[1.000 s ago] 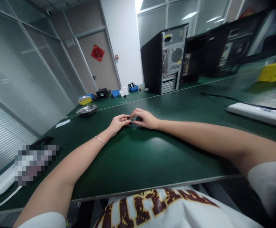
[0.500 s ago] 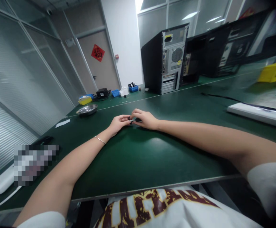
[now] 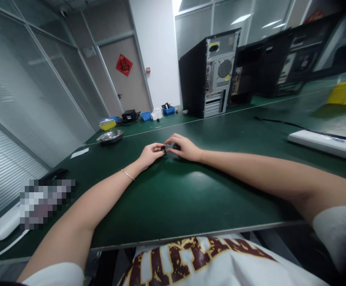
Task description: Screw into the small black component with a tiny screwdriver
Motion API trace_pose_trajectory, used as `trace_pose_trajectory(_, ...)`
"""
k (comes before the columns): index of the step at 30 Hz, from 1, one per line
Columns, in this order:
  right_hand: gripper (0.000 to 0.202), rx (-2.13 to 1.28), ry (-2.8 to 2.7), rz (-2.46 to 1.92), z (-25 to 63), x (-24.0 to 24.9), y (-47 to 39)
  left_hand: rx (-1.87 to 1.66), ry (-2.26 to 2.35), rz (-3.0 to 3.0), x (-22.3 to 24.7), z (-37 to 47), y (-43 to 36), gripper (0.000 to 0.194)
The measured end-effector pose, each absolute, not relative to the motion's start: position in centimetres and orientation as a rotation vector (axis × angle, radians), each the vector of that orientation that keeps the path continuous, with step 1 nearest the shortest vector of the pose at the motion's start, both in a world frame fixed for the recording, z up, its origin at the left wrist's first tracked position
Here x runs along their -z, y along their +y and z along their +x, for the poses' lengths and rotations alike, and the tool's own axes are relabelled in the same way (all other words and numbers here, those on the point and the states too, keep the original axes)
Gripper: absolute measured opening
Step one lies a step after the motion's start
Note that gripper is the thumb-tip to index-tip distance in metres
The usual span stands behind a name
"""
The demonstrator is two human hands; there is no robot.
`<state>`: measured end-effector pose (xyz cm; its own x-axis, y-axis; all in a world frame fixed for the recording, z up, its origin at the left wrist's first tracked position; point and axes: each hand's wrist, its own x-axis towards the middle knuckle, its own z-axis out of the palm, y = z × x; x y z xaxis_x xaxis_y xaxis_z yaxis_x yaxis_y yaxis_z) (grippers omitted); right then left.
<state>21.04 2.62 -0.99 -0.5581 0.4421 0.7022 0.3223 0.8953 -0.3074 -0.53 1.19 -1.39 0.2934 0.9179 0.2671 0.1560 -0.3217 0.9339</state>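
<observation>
In the head view my left hand (image 3: 149, 154) is closed, with a small black piece (image 3: 164, 151) pinched at its fingertips, just above the green tabletop (image 3: 191, 198). My right hand (image 3: 186, 148) curls in from the right, its thumb and fingertips close against that piece. Another small dark object (image 3: 176, 146) shows inside the curl of the right hand. Its kind is too small to make out, and the fingers partly hide it.
Left of the hands sits a shallow metal bowl (image 3: 110, 137). Small blue bins (image 3: 168, 110) and a yellow tray (image 3: 107, 125) line the back. A computer tower (image 3: 210, 79) stands behind, with more to its right. A white power strip (image 3: 325, 143) lies at right.
My fingertips have shifted slightly; the thin light-coloured part between them shows less. The dark object in my right hand sits a little farther right and higher. The camera view has moved slightly.
</observation>
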Motion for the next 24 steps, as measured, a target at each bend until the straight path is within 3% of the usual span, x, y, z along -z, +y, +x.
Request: trace_pose_trajectory(24, 0.021, -0.197, -2.186, -0.544, 20.98, 1.00, 2.73, -1.157, 0.910, 1.622, 0.86, -0.70, 1.21, 0.030)
